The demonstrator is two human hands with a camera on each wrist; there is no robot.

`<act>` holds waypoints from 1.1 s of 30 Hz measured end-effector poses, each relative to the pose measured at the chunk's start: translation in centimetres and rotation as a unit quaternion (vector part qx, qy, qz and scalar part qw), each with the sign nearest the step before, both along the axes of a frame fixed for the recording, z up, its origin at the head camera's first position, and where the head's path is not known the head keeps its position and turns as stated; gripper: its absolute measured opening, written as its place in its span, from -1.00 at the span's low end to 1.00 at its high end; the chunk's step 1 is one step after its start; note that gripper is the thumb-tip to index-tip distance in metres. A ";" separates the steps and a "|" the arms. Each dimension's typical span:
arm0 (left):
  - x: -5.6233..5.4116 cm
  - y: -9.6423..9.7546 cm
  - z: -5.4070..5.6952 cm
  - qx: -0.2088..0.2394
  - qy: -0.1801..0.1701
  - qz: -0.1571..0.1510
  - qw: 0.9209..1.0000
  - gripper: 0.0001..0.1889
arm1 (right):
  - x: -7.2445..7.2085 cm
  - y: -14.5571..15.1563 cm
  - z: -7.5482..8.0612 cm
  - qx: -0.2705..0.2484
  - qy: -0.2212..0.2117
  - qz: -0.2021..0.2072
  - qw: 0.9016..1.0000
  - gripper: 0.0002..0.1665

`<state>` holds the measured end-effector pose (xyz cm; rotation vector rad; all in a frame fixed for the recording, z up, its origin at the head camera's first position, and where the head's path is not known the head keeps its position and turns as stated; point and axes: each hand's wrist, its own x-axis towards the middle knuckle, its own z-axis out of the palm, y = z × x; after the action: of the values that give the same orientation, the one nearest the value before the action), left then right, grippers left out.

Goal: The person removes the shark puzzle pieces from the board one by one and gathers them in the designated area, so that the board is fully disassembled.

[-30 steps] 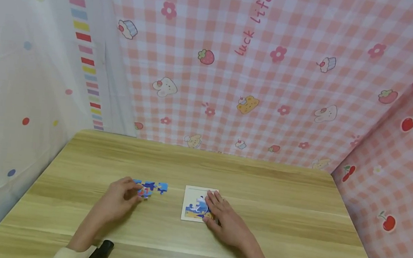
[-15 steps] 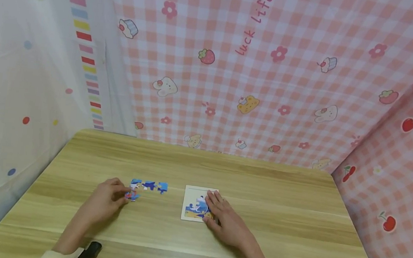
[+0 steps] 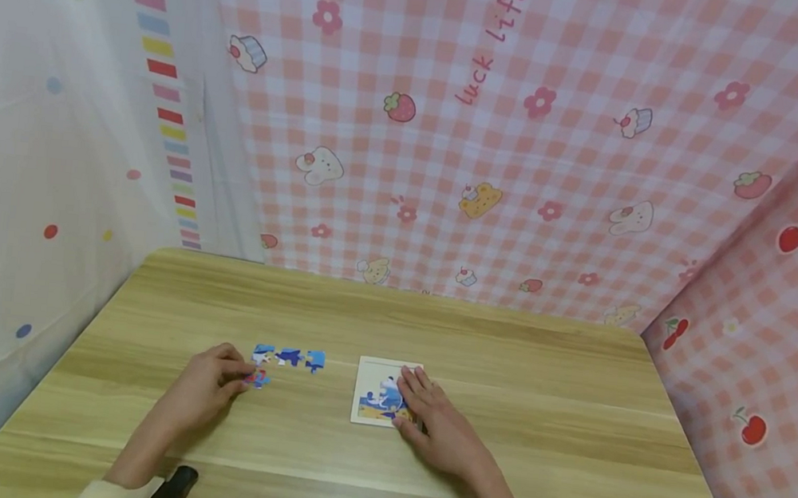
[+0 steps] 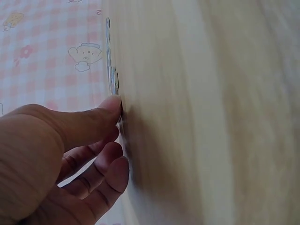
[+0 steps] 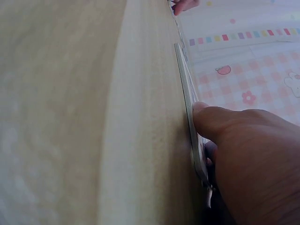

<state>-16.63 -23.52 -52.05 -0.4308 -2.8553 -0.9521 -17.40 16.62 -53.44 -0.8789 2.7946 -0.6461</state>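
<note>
My left hand (image 3: 207,383) is at the left part of the table, its thumb and fingertips pinching a red and blue jigsaw piece (image 3: 259,379). In the left wrist view, the thumb (image 4: 93,123) is low against the tabletop, and the piece is mostly hidden. Just beyond it lie three blue jigsaw pieces in a row: a blue-and-white piece (image 3: 262,354), a dark blue piece (image 3: 289,357) and a light blue piece (image 3: 315,360). My right hand (image 3: 442,433) rests with extended fingers on the right side of a white-framed puzzle board (image 3: 373,369), covering part of its picture.
The wooden table (image 3: 537,390) has a pink checked cloth (image 3: 452,150) behind it and another at the right. A white dotted cloth (image 3: 29,189) hangs on the left. Black wrist straps (image 3: 174,487) sit at both sleeves.
My left hand has slid the red and blue piece left, away from below the dark blue piece, baring the blue-and-white one. The right hand and board have stayed put.
</note>
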 end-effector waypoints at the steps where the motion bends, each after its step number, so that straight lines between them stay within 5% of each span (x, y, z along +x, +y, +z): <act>1: 0.0 0.0 0.0 0.000 0.002 0.001 1.000 -0.74 | 0.0 0.0 0.0 0.000 0.000 0.000 1.000 -0.24; 23: 0.2 0.1 0.3 0.005 0.007 0.006 1.000 -0.71 | -0.1 -0.1 0.0 -0.027 0.004 -0.021 0.999 -0.24; 33: 0.2 3.6 1.2 0.027 0.041 0.010 0.999 -0.78 | -0.2 -0.1 0.2 -0.049 -0.003 -0.035 0.998 -0.29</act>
<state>-16.40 -19.91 -50.89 -0.4241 -2.7486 -0.9821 -17.60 16.53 -53.22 -0.7986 2.8205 -0.8018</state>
